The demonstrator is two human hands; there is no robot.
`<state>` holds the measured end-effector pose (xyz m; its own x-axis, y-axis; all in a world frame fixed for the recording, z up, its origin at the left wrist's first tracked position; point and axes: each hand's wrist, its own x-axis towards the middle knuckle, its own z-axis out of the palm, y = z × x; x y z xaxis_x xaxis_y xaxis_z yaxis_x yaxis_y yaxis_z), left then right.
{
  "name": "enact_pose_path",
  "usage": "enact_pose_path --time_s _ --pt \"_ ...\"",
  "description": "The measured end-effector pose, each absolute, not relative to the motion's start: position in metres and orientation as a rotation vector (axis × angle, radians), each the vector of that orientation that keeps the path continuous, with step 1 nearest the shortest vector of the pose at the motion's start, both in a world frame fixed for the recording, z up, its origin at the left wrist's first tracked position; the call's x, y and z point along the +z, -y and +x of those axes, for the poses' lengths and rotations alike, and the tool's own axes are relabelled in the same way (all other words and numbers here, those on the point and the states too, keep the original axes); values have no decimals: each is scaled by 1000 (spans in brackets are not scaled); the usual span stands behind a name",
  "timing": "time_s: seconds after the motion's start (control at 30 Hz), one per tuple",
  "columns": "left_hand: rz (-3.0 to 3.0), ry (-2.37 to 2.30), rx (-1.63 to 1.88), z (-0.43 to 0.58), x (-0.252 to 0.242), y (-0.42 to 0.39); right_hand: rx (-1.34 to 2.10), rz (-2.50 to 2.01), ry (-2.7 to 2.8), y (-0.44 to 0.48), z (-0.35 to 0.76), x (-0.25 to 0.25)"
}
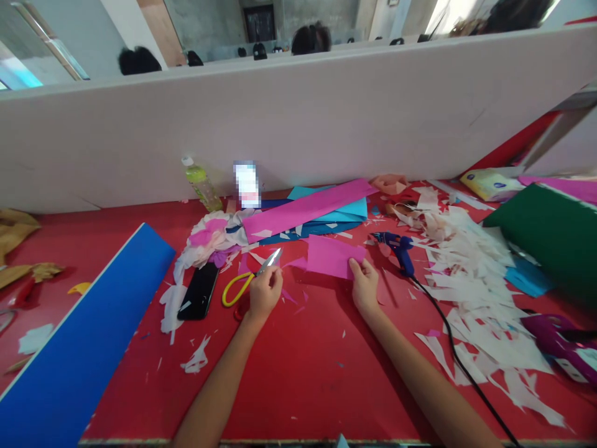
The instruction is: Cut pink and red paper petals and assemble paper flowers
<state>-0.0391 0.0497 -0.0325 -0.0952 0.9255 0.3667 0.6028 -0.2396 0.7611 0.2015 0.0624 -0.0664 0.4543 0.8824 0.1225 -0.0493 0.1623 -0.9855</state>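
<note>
A white partition [298, 124] runs the whole width behind a red table [308, 373], with the tops of other people's heads showing above it. On the table's left a long blue board [88, 336] lies at a slant toward the near edge, and at the far right rests a dark green sheet [550, 236]. Between that sheet and the middle spreads a heap of white paper scraps [471, 280], with a black cord [448, 330] running through it to the near edge. Near the partition a long magenta strip [308, 208] lies across teal and blue sheets. Just in front of it sits the pink sheet [331, 255], flat on the table; the right hand [364, 287] has its fingertips closed on the sheet's near right corner. The left hand [265, 292], well apart from the right, is clamped round the middle of the scissors [252, 277], whose yellow handles point left and whose blades point up toward the pink sheet, a little parted from it. A black phone [199, 291] lies just left of the handles, beside a bunch of pale paper flowers [209, 239]. A blue glue gun [398, 247] rests right of the pink sheet, and a small green bottle [201, 183] stands against the partition.
</note>
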Motion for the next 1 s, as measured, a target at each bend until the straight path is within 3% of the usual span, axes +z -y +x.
enact_pose_path --time_s 0.1,0.2,0.43,0.77,0.9,1.0 --pt "2027 -2046 1141 -62 -28 -60 792 -1223 893 -63 201 -66" --pt "2087 -2344 790 -86 -27 -70 795 -1236 941 -63 200 -66" --pt "2079 -2403 368 -91 -28 -93 854 -1207 998 -66 200 -70" --pt "2143 -2179 430 -88 -27 -142 857 -1223 1050 -69 202 -73" --pt "2084 -2216 635 -92 -19 -145 867 -1212 1051 -68 201 -70" --pt "1944 -2306 988 -99 -4 -144 873 -1207 1063 -68 200 -67"
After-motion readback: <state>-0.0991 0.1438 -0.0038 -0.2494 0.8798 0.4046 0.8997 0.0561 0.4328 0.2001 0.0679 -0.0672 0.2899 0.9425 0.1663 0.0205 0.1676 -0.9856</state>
